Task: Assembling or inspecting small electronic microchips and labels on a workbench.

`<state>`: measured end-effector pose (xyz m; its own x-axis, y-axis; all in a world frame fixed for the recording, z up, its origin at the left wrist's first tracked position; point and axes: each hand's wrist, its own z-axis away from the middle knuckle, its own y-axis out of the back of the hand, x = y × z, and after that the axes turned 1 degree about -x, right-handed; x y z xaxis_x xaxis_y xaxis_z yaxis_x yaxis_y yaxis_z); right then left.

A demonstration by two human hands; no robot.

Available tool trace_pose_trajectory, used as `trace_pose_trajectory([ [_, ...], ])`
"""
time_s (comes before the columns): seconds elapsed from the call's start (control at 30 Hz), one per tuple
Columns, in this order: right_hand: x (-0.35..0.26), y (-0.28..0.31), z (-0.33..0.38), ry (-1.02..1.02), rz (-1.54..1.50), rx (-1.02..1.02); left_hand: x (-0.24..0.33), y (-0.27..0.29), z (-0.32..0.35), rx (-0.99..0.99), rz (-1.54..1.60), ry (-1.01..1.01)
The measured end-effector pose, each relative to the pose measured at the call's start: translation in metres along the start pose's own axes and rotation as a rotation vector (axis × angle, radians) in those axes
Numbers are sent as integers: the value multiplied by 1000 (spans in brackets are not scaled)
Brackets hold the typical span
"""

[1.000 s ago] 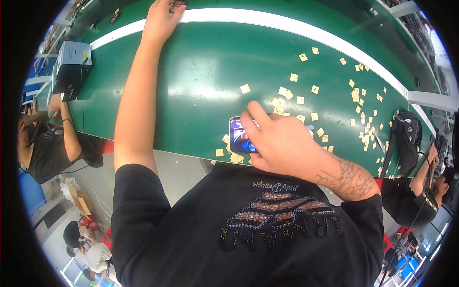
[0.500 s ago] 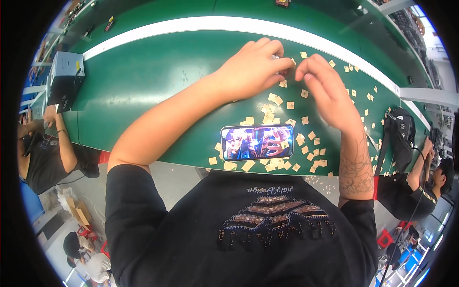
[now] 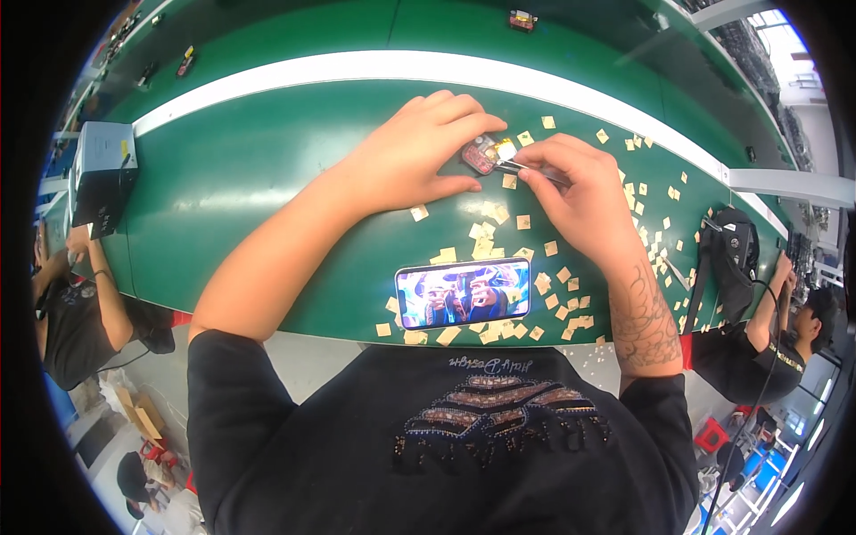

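My left hand (image 3: 415, 153) rests on the green table with thumb and fingers curved round a small electronic device (image 3: 481, 157). The device shows a red circuit board, dark edges and a bright yellow-white patch. From the right, my right hand (image 3: 584, 192) pinches a pair of slim metal tweezers (image 3: 539, 170), their tips at the device's edge beside the bright patch. Small cream paper squares (image 3: 482, 234) lie scattered about both hands. Nearer to me lies a phone (image 3: 464, 294) with a lit, colourful screen.
At the far left stands a grey and black box (image 3: 105, 178). A black bag (image 3: 736, 254) lies on the right, with another pointed metal tool (image 3: 675, 270) beside it. A white strip (image 3: 392, 67) crosses the table's far side. People sit at both ends.
The device, mostly covered by my left hand before, now shows between its thumb and fingers. Tweezers now show in my right hand, their tips at the device. The whole view has shifted slightly.
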<state>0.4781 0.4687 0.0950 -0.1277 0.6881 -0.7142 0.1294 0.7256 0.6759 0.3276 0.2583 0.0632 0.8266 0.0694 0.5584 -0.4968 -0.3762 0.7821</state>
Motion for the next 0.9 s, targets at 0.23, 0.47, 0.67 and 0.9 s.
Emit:
trace_pose_trajectory([
  [0.23,-14,4,-17,66,380,-66,11,-8,0,91,10,47],
  [0.47,-22,5,-23,57,641,-144,23,-26,-9,100,-7,89],
  [0.67,-8,-1,-22,47,396,-102,16,-25,-6,123,212,121],
  [0.9,15,-3,-15,-140,-74,-54,17,-17,-7,67,219,135],
])
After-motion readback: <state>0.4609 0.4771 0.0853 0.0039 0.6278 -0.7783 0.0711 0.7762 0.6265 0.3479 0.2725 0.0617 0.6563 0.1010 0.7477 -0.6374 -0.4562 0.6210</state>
